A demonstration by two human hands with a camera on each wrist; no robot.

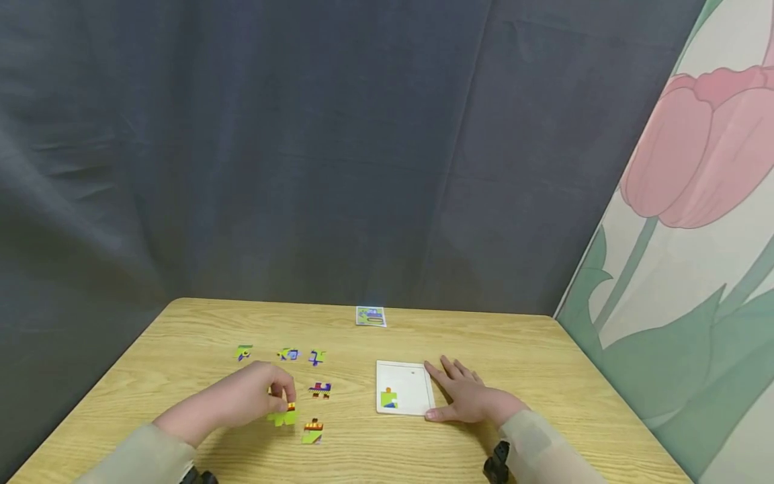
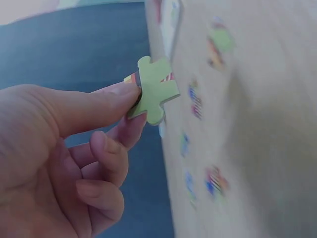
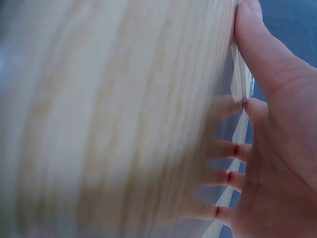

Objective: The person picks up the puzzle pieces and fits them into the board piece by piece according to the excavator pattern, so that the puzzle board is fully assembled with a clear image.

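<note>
- Head view: left hand (image 1: 242, 398) pinches a green puzzle piece (image 1: 284, 417) at the table (image 1: 544, 349) surface, left of the white puzzle tray (image 1: 404, 388). Right hand (image 1: 465, 393) lies flat, fingers straight, against the tray's right edge, likely steadying it. Loose pieces (image 1: 319, 389) lie left of the tray.
- Left wrist view: thumb and forefinger grip the piece (image 2: 154, 91) by its edge, other fingers curled.
- Right wrist view: fingers (image 3: 240, 151) spread, pressed on the table, holding nothing.

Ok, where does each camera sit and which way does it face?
Head: worn high, looking forward and down at the table; both forearms show, left hand, right hand by the white tray.
Left wrist: beside the left hand, facing its grip on a green puzzle piece.
Right wrist: under the palm, facing the right hand flat on the table.
Shared: head and left wrist both show the puzzle piece.
</note>
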